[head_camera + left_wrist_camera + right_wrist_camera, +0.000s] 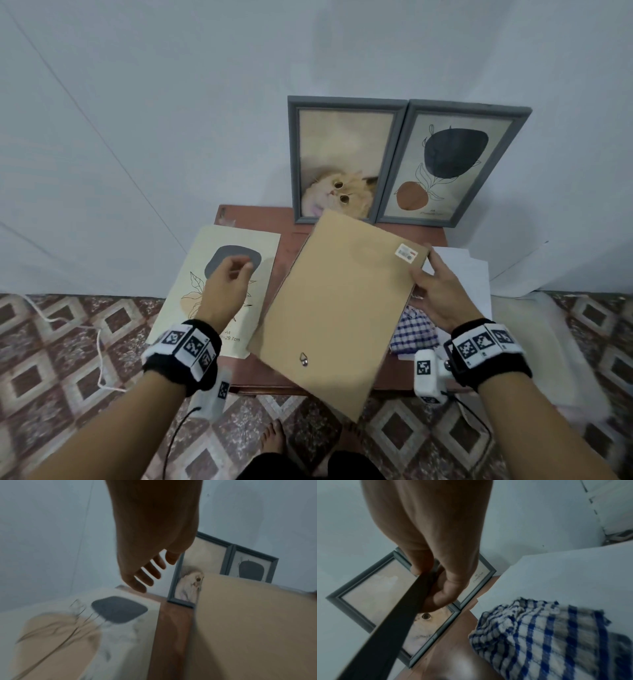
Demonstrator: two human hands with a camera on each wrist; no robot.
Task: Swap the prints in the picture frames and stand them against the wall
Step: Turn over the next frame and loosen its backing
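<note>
While the right hand (442, 294) grasps the backing board (339, 308) at its 3 o'clock edge, thumb on top, the board hangs tilted above the table (291, 246). At 9 o'clock, the left hand (224, 287) hovers over the loose print (212, 281), fingers relaxed, holding nothing. At 12 o'clock, two frames (342, 161) lean against the wall (171, 102). A checked cloth (414, 329) lies under the right wrist.

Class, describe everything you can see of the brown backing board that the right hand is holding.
The backing board is a flat tan rectangle that looks like fibreboard, with a small metal hanging ring near its lower end and a white barcode sticker at its far right corner. It is tilted above the reddish table, its near corner past the table's front edge. The right hand pinches its right edge; the left hand is clear of it.
</note>
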